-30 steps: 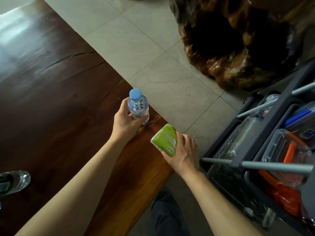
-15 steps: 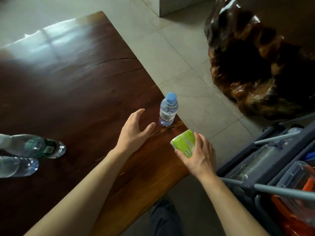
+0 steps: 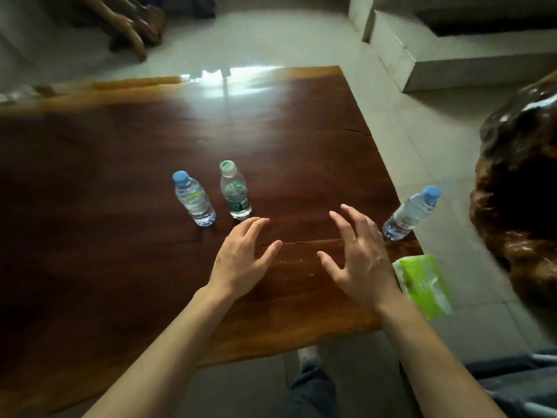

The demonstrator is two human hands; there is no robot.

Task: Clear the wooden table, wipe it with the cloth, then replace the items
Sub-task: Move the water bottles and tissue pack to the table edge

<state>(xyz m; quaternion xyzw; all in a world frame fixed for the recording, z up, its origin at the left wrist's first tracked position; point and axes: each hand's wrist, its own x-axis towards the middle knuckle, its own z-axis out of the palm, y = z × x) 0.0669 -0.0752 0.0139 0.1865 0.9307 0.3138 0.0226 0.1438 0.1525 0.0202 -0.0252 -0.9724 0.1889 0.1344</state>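
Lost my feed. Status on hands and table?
Left hand, right hand open, empty. Three bottles upright on wooden table; tissue pack at right edge. Nothing obstructing.

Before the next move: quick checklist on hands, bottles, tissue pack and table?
1. Left hand free: ok, open, holding nothing.
2. Right hand free: ok, open, fingers spread, holding nothing.
3. Bottles upright on the wooden table: ok, the blue-cap bottle and green-label bottle stand side by side; the corner bottle also stands.
4. Corner bottle safely placed: not ok, it sits right at the table's right edge.
5. Green tissue pack fully on the table: not ok, it seems to overhang the right edge.
6. Cloth put away: cannot tell, none in view.
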